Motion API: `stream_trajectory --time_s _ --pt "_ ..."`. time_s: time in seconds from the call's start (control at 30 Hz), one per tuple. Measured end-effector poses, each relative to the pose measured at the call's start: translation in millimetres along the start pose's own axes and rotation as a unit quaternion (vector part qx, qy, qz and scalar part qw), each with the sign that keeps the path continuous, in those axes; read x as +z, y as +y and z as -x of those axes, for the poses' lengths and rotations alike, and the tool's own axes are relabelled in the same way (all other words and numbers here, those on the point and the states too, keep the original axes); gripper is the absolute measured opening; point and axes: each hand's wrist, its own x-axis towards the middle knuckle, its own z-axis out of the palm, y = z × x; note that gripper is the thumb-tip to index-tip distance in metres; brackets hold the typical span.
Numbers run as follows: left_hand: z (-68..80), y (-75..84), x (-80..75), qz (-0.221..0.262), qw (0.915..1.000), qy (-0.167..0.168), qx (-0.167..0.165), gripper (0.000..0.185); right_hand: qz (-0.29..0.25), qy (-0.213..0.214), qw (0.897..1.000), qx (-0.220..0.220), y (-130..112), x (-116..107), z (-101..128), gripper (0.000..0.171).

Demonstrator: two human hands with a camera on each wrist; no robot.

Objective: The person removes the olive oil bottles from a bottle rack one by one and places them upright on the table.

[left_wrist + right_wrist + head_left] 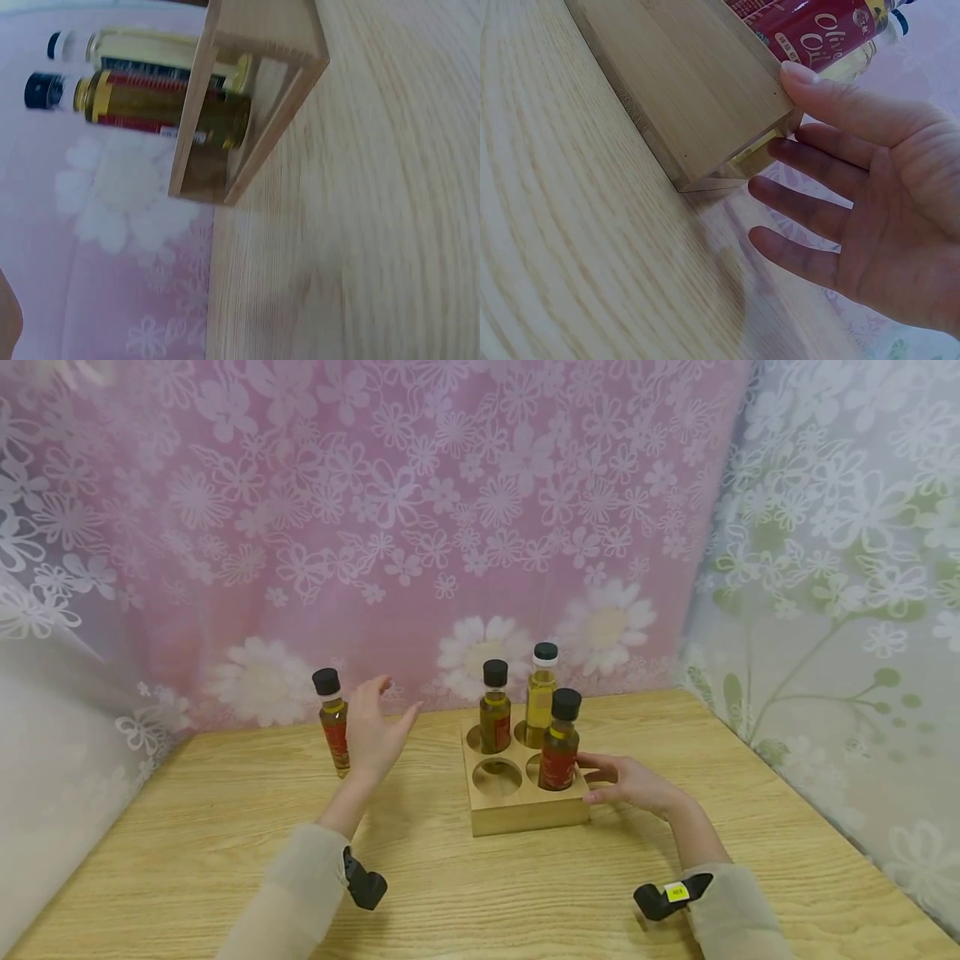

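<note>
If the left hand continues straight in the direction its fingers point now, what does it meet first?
Probably nothing near: the left hand points up and away toward the floral curtain. The lone oil bottle stands just beside it, though depth is unclear.

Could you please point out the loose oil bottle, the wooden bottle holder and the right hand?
loose oil bottle (332, 731): head view, its body.
wooden bottle holder (525, 817): head view, front wall.
right hand (630, 779): head view, back of hand.

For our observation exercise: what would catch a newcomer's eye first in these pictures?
Three oil bottles standing in a wooden holder at the table's middle, the red-labelled one nearest. The right hand rests open against the holder's right side. The left hand is open beside a lone bottle standing on the table.
</note>
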Motion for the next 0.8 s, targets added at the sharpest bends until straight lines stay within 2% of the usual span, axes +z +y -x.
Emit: stream_trajectory --time_s 0.27,0.43,0.6,0.8 --pt "4.5 21.1 23.6 0.027 0.9977 -0.061 -0.010 0.052 0.005 -0.002 1.000 -0.001 -4.1 0.1 1.8 0.077" --pt "3.0 31.2 34.0 0.046 0.9900 -0.118 -0.063 0.058 0.002 -0.002 1.000 0.000 -6.8 -1.1 2.4 0.077" --pt "-0.2 36.0 44.5 0.059 0.9718 -0.186 -0.132 0.070 -0.002 -0.002 1.000 -0.002 -7.3 -1.8 2.6 0.076" --pt "-3.5 37.4 54.9 0.094 0.9391 -0.243 -0.223 0.083 0.000 -0.004 1.000 -0.003 -5.1 -1.7 2.4 0.076"
